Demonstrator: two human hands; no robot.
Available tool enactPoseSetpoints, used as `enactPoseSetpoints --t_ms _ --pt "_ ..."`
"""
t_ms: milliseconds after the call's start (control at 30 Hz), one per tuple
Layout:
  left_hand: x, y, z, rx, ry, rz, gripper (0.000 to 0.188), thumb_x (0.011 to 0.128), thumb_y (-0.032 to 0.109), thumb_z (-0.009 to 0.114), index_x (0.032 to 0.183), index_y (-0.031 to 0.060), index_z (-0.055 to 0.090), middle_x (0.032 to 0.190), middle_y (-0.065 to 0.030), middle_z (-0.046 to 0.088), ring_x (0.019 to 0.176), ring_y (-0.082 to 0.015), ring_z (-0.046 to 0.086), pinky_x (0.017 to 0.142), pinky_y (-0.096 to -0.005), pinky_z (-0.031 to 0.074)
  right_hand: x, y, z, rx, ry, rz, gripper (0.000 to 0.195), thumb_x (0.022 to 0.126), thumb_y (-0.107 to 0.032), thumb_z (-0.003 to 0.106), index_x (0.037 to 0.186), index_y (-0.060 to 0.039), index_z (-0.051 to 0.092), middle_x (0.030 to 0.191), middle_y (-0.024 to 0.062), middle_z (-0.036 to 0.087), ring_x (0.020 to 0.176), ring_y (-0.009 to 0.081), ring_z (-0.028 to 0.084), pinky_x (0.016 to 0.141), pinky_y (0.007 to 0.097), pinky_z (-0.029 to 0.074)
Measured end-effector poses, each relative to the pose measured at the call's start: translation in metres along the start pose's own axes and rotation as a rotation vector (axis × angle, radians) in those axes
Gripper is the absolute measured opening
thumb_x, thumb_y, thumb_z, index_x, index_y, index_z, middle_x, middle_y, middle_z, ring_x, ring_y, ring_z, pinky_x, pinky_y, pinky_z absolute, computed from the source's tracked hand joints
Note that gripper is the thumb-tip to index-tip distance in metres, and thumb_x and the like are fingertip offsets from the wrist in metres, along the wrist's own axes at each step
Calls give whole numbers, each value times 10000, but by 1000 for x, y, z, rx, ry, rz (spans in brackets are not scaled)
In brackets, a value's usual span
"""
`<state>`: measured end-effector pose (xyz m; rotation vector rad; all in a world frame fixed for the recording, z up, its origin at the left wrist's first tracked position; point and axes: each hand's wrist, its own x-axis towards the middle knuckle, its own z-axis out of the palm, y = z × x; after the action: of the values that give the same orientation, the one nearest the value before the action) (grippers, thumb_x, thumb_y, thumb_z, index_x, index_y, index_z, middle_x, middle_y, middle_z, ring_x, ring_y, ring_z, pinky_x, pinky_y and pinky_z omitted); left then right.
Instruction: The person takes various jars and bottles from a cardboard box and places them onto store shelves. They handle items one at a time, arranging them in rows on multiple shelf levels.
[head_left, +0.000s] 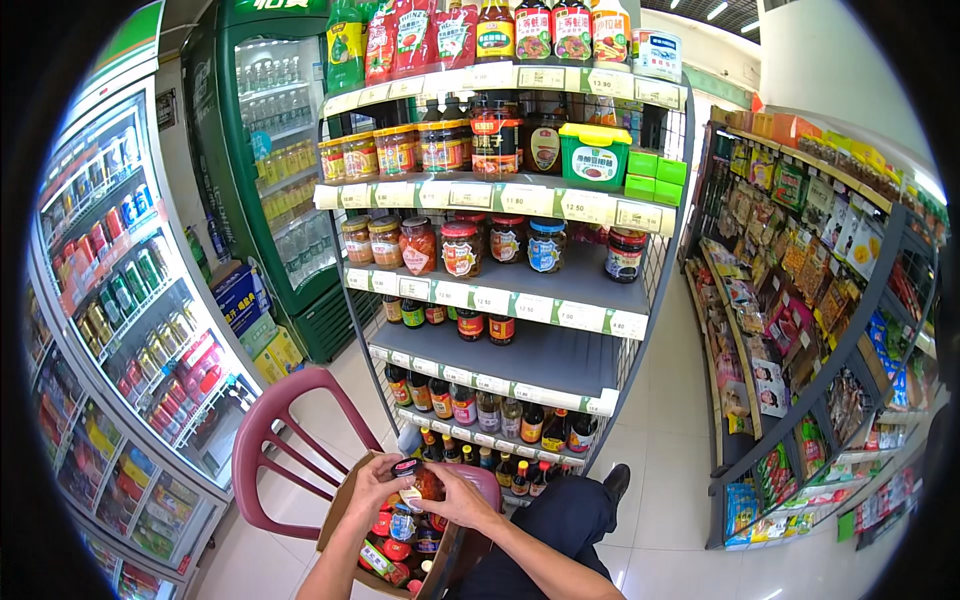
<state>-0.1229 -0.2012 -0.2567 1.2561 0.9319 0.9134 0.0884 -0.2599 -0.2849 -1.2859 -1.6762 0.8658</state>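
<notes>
A glass jar (427, 484) with a dark lid and reddish-brown contents is held between both hands above an open cardboard box. My left hand (373, 491) grips it near the lid, thumb and fingers bent around that side. From the other side my right hand (459, 499) holds the jar's body. Partly hidden below them, the cardboard box (335, 517) rests on a maroon chair (251, 442) and contains several jars. Among these are a blue-lidded jar (403, 527) and a red-lidded jar (396, 551). The fingers cover part of the held jar's label.
Ahead stands a metal shelf rack (570, 352) with sauce jars, bottles and price strips. A green jar-filled shelf tub (594, 161) sits higher up. Drinks fridges (135, 315) line the left; a snack rack (795, 300) stands right, across a tiled aisle (667, 420). My bent knee (562, 510) is beside the chair.
</notes>
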Motion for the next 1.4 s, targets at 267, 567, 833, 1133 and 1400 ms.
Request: enactPoseSetpoints --t_ms 267,567,833,1133,1400 --pt "14 127 48 167 -148 232 687 870 68 888 1468 -72 582 1305 -145 719 1165 -191 696 1040 -365 566 30 -68 -95 -156 95 -258 924 845 -445 900 1521 60 524 1400 273 619 1279 391 648 1115 450 513" --pt "69 361 148 240 -273 772 612 857 106 874 1407 -34 644 1178 -122 756 1028 -153 721 936 -323 592 87 -271 -289 -611 392 -567 862 820 -460 900 1422 72 587 1307 272 683 1212 386 686 1053 477 545" --pt "131 452 191 318 -262 1041 622 858 177 882 1407 -29 674 1168 -138 746 1040 -182 713 918 -341 582 128 -333 -366 -779 593 -695 603 748 -304 899 1179 51 670 1010 235 775 942 382 753 880 472 583" --pt "183 460 208 290 -326 1013 594 863 114 898 1399 -17 679 1199 -136 745 1065 -192 724 941 -340 615 144 -328 -394 -842 525 -484 800 795 -365 900 1406 65 614 1262 234 739 1168 358 708 1055 454 535" --pt "198 455 212 352 -262 1023 563 876 95 872 1398 -5 686 1200 -132 742 1071 -181 719 946 -335 610 164 -313 -396 -890 603 -507 705 795 -255 899 1377 39 633 1234 243 751 1135 376 721 1020 474 549"
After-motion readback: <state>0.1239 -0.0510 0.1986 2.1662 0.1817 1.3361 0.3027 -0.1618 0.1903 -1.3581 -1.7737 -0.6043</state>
